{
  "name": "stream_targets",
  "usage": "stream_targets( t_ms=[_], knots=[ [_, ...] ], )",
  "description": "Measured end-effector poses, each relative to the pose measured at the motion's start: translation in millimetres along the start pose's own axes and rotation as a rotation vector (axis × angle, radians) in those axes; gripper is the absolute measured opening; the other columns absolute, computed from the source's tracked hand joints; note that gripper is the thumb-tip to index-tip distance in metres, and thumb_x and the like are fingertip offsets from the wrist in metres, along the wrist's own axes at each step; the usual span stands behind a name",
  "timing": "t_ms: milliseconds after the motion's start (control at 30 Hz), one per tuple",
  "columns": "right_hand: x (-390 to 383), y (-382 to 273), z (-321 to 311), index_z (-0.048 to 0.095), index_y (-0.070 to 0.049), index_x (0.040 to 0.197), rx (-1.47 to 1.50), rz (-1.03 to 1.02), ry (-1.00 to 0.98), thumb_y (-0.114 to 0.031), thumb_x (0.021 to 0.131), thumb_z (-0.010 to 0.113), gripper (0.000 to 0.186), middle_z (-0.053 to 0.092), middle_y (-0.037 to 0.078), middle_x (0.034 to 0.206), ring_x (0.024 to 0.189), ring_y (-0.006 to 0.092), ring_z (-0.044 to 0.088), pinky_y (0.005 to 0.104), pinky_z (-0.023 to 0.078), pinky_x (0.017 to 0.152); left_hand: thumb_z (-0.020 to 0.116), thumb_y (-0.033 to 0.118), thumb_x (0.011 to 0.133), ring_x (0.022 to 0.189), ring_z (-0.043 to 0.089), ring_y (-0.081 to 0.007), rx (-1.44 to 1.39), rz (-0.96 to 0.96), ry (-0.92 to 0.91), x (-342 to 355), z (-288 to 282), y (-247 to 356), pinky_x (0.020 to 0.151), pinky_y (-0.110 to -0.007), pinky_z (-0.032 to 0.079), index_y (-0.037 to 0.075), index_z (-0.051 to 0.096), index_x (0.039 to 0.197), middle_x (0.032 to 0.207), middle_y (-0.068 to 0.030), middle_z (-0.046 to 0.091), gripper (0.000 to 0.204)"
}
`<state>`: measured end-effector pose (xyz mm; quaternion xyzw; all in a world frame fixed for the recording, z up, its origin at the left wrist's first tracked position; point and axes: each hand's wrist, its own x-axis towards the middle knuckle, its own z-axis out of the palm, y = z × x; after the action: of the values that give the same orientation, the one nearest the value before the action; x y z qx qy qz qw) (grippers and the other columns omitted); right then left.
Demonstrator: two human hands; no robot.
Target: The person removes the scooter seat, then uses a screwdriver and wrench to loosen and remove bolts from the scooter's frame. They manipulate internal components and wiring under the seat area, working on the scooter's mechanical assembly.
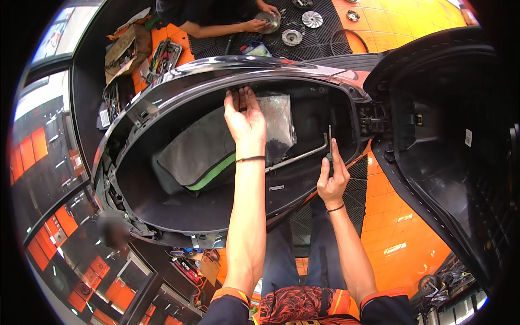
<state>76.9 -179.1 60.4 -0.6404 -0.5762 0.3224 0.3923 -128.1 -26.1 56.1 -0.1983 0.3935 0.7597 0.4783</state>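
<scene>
Your right hand [335, 176] pinches screwdriver [329, 156] between thumb and fingers, tip pointing away, over scooter's seat bin [138, 179]. Left hand [246, 120]: fingers curled at far wall; cannot tell if gripping. Best steer tip clear of plastic bag [280, 116].

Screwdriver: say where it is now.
In the head view, right of centre, the screwdriver is in the right hand, its shaft just right of the bent rod.
</scene>
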Motion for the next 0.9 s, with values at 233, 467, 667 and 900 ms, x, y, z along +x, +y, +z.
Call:
stream_targets(
  t_ms=[233,467,667,900],
  knots=[
    [-5.6,6.3,1.9,0.051,0.003,0.144,-0.031,-0.007,0.049,0.0,0.096,0.055,0.048,0.06,0.022,0.138,0.111,0.035,0.068,0.0355,0.055,0.091,0.062,0.006,0.096,0.1,0.062,-0.0278,0.106,0.017,0.072,0.8,6.4,4.5,0.096,-0.039,0.06,-0.006,0.056,0.108,0.105,-0.0159,0.06,0.018],
    [2.6,10.6,5.0,0.051,0.0,0.145,-0.113,-0.107,0.113,0.0,0.094,0.058,0.051,0.066,0.018,0.108,0.079,0.0252,0.061,0.0339,0.052,0.07,0.056,0.014,0.098,0.105,0.063,-0.032,0.315,0.085,0.009,-7.2,8.2,0.7,0.101,-0.044,0.056,-0.003,0.055,0.111,0.109,-0.0182,0.061,0.022],
    [4.6,9.3,4.8,0.053,-0.001,0.145,-0.135,-0.146,0.166,-0.002,0.094,0.06,0.051,0.069,0.017,0.099,0.072,0.024,0.062,0.0343,0.053,0.068,0.055,0.016,0.097,0.101,0.063,-0.0328,0.473,0.11,-0.097,-4.9,0.4,13.6,0.097,-0.044,0.054,-0.004,0.054,0.107,0.108,-0.0177,0.058,0.022],
    [7.4,11.5,1.8,0.053,0.0,0.143,-0.152,-0.113,0.139,-0.003,0.094,0.061,0.05,0.069,0.019,0.107,0.078,0.0267,0.067,0.0342,0.055,0.072,0.062,0.021,0.088,0.076,0.07,-0.0294,2.01,0.054,-0.345,-65.4,-14.4,60.3,0.075,-0.04,0.055,-0.001,0.067,0.085,0.076,-0.0124,0.071,0.023]
  ],
)
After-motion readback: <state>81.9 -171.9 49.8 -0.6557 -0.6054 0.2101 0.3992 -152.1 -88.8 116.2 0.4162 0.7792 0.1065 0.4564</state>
